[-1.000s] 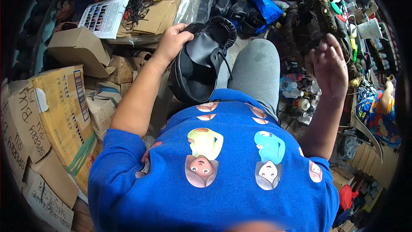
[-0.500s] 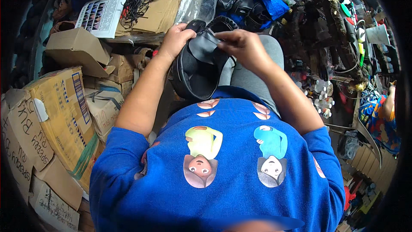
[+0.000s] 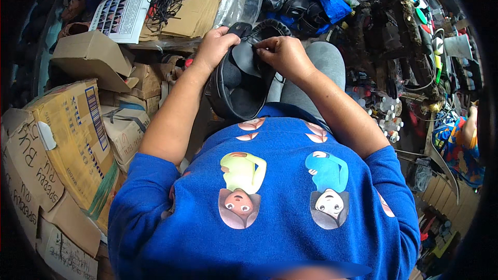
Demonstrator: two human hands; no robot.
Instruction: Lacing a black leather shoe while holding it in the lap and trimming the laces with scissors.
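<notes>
A black leather shoe [image 3: 237, 93] is held over my lap, its wide opening facing up. A smooth tongue flap [image 3: 245, 58] lies inside it, and a gathered edge [image 3: 275, 27] curves at its far end. My left hand [image 3: 213, 46] is closed on the shoe's far left side, thumb on top, next to a small flap with a hole. My right hand [image 3: 284, 57] is pinched at the right edge of the tongue. Whatever is between those fingertips is too small to make out.
Cardboard boxes [image 3: 72, 140] are stacked on my left. Ahead, flat cardboard [image 3: 199, 15] holds black laces [image 3: 168, 8] and a printed sheet [image 3: 124, 13]. A blue bag [image 3: 327, 0] with black items lies beyond the shoe. On the right are small bottles [image 3: 389, 114] and a cluttered rack.
My right hand has drawn in slightly left, its fingers curling from a stretched pinch to a tighter one against the tongue's edge. My left hand keeps its hold.
</notes>
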